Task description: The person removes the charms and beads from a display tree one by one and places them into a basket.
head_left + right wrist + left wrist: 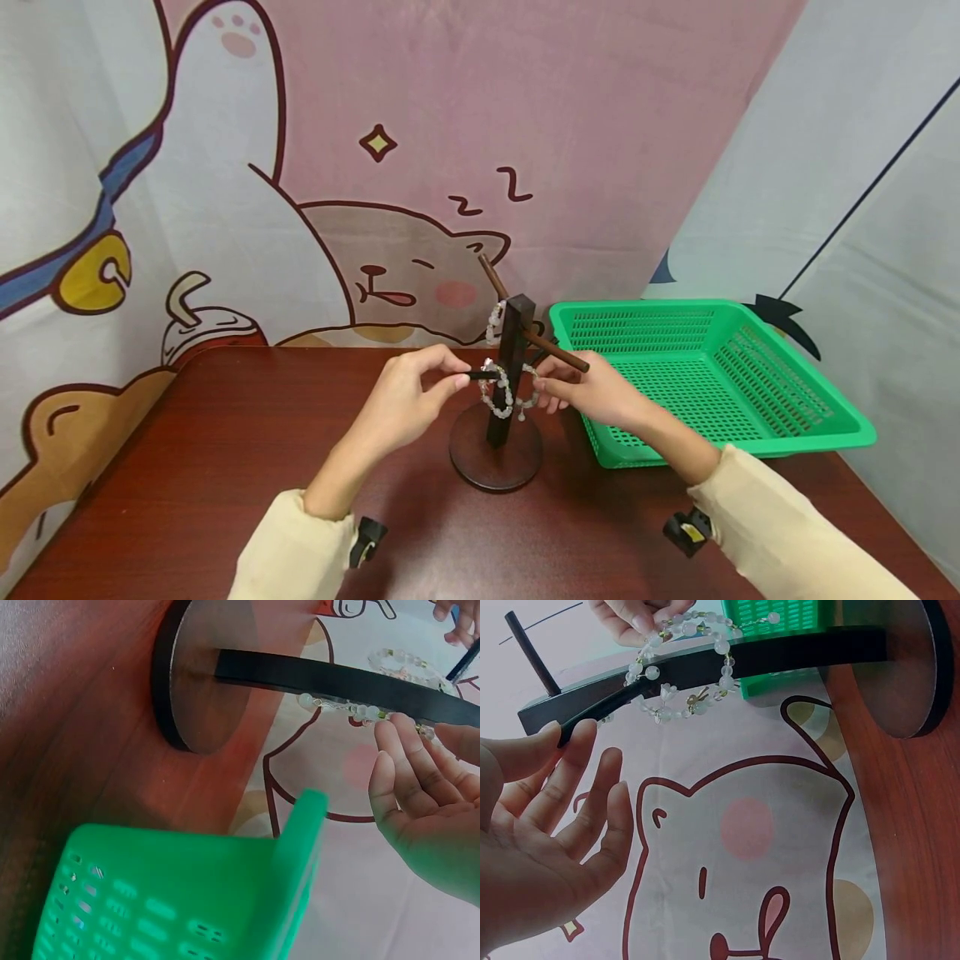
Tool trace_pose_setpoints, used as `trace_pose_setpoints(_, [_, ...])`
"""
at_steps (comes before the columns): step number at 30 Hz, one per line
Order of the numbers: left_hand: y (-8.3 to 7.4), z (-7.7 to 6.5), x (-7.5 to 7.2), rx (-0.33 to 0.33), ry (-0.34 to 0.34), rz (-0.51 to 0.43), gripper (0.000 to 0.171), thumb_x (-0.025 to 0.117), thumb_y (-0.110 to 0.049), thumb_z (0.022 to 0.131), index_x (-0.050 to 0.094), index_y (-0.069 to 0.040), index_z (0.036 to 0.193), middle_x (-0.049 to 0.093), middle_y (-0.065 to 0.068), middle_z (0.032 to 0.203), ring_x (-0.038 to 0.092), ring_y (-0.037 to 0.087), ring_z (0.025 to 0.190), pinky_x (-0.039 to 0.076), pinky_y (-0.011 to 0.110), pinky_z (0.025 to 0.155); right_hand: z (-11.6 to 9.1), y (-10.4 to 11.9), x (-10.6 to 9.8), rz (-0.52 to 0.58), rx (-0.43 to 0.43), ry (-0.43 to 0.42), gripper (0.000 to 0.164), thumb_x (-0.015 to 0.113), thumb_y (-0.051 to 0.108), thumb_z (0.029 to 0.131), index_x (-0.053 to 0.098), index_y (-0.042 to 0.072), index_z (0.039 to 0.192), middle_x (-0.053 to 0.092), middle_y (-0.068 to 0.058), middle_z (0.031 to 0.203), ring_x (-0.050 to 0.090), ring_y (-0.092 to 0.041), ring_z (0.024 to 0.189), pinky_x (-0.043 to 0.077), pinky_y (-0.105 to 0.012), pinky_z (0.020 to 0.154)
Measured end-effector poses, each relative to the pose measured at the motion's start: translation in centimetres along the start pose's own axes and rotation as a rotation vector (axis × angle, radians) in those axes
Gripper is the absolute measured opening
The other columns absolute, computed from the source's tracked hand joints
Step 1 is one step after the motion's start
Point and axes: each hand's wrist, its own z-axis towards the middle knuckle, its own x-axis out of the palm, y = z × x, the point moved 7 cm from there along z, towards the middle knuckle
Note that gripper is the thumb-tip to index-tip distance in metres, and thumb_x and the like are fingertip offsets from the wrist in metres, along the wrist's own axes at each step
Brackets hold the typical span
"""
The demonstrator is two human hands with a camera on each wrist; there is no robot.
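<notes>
A dark wooden jewelry stand [513, 350] with a round base [497, 467] and several pegs stands upright on the table. My left hand [408, 396] pinches the tip of a dark peg [600, 711] between thumb and index finger, the other fingers spread. Around that peg hangs a clear and white beaded bracelet [498, 412]. On the post's other side, my right hand [596, 390] pinches a second beaded bracelet [367, 712] with a small dangling charm, close against the post. Higher up, a third pale bracelet [493, 325] hangs left of the post.
A green perforated plastic basket [622, 454] stands on the right of the dark red wooden table [247, 433], just beyond my right hand. Brown upper pegs [558, 348] stick out over the right hand. A printed cartoon cloth [600, 125] hangs behind the table.
</notes>
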Motion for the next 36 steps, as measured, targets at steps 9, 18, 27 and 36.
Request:
trace_pose_setpoints(9, [0.0,0.0,0.0,0.003,-0.001,-0.001,0.005,0.067,-0.005,0.081,0.067,-0.008,0.085,0.067,-0.001,0.084,0.060,0.015,0.085,0.044,0.035,0.075,-0.2,0.8,-1.4,-0.039,-0.029,-0.007,0.013,0.055,0.006,0.091,0.060,-0.006,0.092,0.065,-0.011,0.076,0.063,-0.028,0.069,0.051,-0.032,0.062])
trace_pose_setpoints(18, [-0.1,0.0,0.0,0.007,-0.006,0.000,0.005,0.067,-0.005,0.081,0.067,-0.008,0.085,0.067,-0.001,0.084,0.060,0.015,0.085,0.044,0.035,0.074,-0.5,1.0,-3.0,-0.083,-0.035,-0.036,0.010,0.053,0.000,0.090,0.062,-0.002,0.091,0.065,-0.009,0.075,0.063,-0.020,0.068,0.050,-0.042,0.065])
trace_pose_setpoints(27, [0.0,0.0,0.0,-0.006,0.005,-0.002,0.005,0.066,-0.005,0.082,0.067,-0.007,0.086,0.067,0.000,0.085,0.059,0.015,0.084,0.044,0.035,0.073,-0.8,0.9,-4.2,-0.077,-0.028,-0.055,0.014,0.052,0.001,0.091,0.061,-0.006,0.099,0.066,-0.013,0.078,0.063,-0.034,0.075,0.050,-0.040,0.066])
trace_pose_setpoints(36, [0.0,-0.1,0.0,-0.010,0.007,-0.008,0.005,0.066,-0.005,0.082,0.067,-0.007,0.087,0.067,0.000,0.085,0.059,0.016,0.083,0.045,0.039,0.074,-1.1,0.7,-5.0,-0.112,-0.011,-0.077,0.014,0.056,0.012,0.091,0.063,0.000,0.094,0.065,-0.012,0.076,0.062,-0.034,0.075,0.050,-0.041,0.068])
